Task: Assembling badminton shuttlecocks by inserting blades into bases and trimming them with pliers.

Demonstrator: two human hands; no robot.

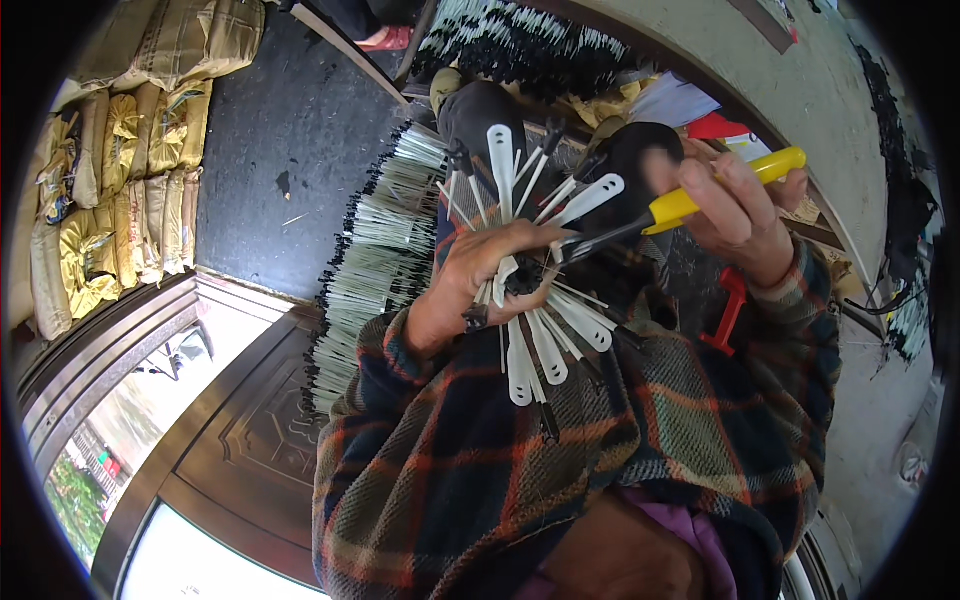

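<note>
My left hand (490, 262) is closed around the middle of a spoked frame, gripping its black hub (522, 278). Thin white rods with black tips and flat white slats (549, 348) with holes at their ends fan out from this hub on all sides. In my right hand (735, 195) is a pair of pliers with yellow handles (680, 207), fingers wrapped round them. The metal jaws of the pliers reach down to the left, beside my left thumb at the hub's edge. Whether the jaws grip a wire there I cannot tell.
Long stacks of white rods with black tips (372, 265) lie to the left, with another pile (520, 45) at the far side. Brown and yellow wrapped sacks (95, 225) line the left wall. A red plastic piece (727, 310) is near my right forearm. A pale tabletop (850, 150) borders the right.
</note>
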